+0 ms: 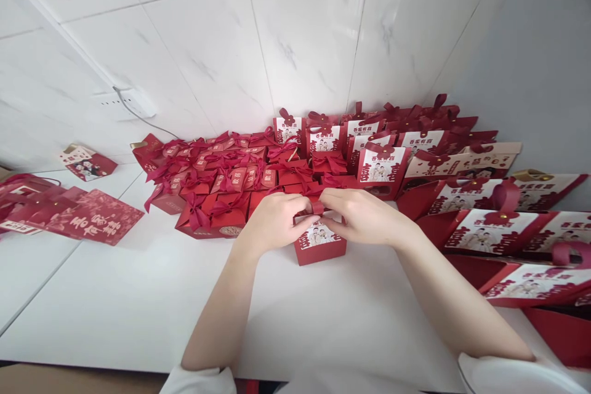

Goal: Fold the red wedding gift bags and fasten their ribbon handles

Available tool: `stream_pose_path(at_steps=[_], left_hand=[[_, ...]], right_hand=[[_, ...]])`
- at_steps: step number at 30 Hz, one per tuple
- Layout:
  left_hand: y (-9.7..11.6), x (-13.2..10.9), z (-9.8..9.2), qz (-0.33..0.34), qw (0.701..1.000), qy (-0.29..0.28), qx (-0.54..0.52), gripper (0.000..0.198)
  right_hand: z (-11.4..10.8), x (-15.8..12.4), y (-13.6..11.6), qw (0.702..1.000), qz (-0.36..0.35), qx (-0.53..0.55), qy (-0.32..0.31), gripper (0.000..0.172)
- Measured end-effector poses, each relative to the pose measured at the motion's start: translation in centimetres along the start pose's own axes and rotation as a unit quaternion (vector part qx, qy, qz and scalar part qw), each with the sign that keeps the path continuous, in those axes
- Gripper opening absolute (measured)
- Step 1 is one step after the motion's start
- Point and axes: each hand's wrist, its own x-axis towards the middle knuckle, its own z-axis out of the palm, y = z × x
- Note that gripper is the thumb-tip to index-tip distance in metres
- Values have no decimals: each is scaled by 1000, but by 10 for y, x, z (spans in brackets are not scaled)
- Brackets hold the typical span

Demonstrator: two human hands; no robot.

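A small red gift box (322,253) with a white printed front stands upright on the white table. My left hand (280,221) is at the left of its top, with thumb and fingers closed on the upper edge. On the other side my right hand (357,217) pinches the same top edge. Between the fingertips a dark red ribbon loop (316,205) shows above the box. The fingers cover most of the box's top, so how the ribbon is fastened there is hidden.
Behind my hands sit several red boxes with ribbon bows (231,181). Upright gift boxes with printed fronts (484,231) crowd the right side. At the left lie flat red cards (99,217) and a small box (87,161). A tiled wall (203,43) bounds the table (138,308).
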Motion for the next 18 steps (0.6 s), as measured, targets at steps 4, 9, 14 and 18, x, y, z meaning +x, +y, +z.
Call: stream_pose_path(at_steps=[4, 9, 14, 18], left_hand=[[0, -1, 0, -1, 1000, -3, -15, 25], [-1, 0, 4, 30, 999, -14, -7, 22], [0, 1, 5, 44, 999, -12, -23, 23], [3, 0, 4, 45, 998, -17, -36, 19]], right_hand=[[1, -1, 0, 1000, -16, -4, -4, 13], [0, 0, 3, 998, -55, -5, -4, 18], [-6, -3, 3, 999, -46, -9, -8, 21], [-10, -6, 0, 999, -32, 8, -25, 22]])
